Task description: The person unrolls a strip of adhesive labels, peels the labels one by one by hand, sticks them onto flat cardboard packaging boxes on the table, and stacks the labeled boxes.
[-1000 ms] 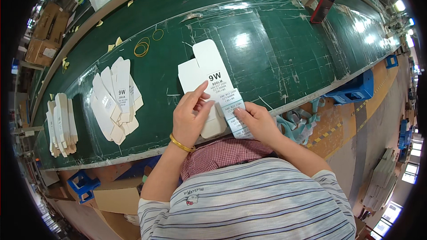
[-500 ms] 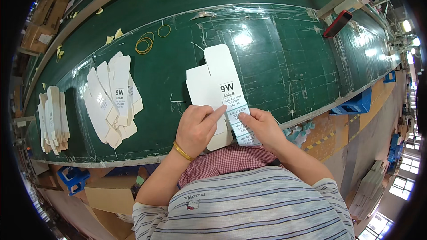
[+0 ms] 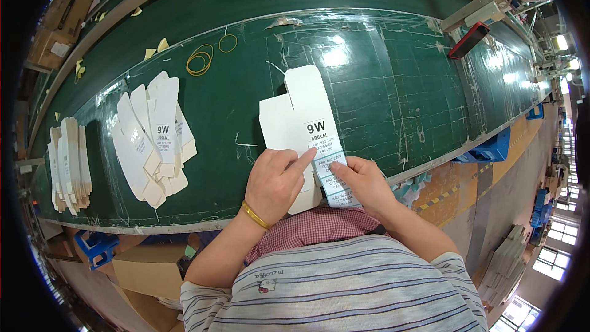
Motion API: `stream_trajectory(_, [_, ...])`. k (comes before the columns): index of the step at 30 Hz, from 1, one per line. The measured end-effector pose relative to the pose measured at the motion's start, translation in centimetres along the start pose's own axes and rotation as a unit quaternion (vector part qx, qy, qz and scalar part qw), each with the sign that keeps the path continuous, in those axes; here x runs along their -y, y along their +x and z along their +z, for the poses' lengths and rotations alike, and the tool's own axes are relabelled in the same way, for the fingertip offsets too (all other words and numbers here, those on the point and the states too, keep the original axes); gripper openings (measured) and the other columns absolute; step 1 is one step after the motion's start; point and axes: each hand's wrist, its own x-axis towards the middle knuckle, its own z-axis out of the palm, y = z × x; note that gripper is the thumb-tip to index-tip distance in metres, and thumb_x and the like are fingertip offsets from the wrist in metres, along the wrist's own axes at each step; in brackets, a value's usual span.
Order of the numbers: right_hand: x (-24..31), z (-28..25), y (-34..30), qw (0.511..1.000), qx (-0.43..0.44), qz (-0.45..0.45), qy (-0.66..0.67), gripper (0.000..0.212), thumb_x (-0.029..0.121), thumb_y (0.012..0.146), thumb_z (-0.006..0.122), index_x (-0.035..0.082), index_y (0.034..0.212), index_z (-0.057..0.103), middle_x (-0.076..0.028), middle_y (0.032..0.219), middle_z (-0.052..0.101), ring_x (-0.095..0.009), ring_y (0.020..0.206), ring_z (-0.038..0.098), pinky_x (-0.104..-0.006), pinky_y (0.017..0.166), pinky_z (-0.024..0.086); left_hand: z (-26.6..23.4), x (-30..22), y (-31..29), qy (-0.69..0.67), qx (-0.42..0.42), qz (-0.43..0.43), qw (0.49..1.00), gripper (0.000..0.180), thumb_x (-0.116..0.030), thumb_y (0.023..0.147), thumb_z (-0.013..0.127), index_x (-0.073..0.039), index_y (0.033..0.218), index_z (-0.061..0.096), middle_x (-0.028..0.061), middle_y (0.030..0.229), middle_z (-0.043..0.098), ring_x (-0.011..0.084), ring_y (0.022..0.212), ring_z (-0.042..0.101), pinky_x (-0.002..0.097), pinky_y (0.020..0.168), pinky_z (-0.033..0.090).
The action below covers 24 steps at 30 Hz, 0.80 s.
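Note:
In front of me on the green table lies a flat white folding carton (image 3: 279, 123) with black print. A strip of pale blue printed labels (image 3: 337, 182) overlaps its right side, its top label on the carton below the print. My left hand (image 3: 275, 178), a gold bracelet at its wrist, rests on the carton; its index finger is stretched out and presses the top label, the other fingers bent. My right hand (image 3: 362, 185) is closed on the strip's right edge, thumb on top; its fingers underneath are hidden.
Left of the carton is a loose fan of flat white cartons (image 3: 157, 141), with a tighter stack (image 3: 70, 166) farther left. Rubber bands (image 3: 200, 61) lie beyond them. A red-edged phone (image 3: 469, 40) is at the far right. Blue stools (image 3: 485, 147) stand past the table edge.
The left index finger has shifted slightly right along the top label. Both hands, carton and strip sit a little lower in view, as do the surroundings on the right.

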Motion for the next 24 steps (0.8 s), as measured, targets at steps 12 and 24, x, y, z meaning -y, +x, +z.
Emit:
stream_trajectory(12, [0.0, 0.0, 0.1, 1.0, -0.003, 0.003, -0.006, 0.023, 0.014, 0.094, 0.056, -0.006, 0.103, 0.063, -0.006, 0.087, 0.066, -0.008, 0.07, 0.06, -0.0225, 0.06, 0.05, -0.3, -0.3, 0.5, 0.015, 0.034, -0.013, 0.999, 0.04, 0.002, 0.07, 0.063, -0.007, 0.108, 0.068, 0.0062, 0.082, 0.054, 0.0223, 0.075, 0.051, 0.0333, 0.067, 0.045])
stream_trajectory(24, [-0.6, -0.3, 0.1, 0.999, 0.003, -0.017, -0.03, 0.022, 0.016, 0.094, 0.056, -0.004, 0.098, 0.064, -0.003, 0.081, 0.065, -0.005, 0.066, 0.057, -0.0207, 0.057, 0.047, -0.7, -0.5, 1.9, 0.059, 0.12, 0.004, 0.991, 0.042, -0.002, 0.072, 0.063, -0.01, 0.114, 0.065, 0.0047, 0.078, 0.05, 0.0206, 0.071, 0.05, 0.0317, 0.065, 0.046])
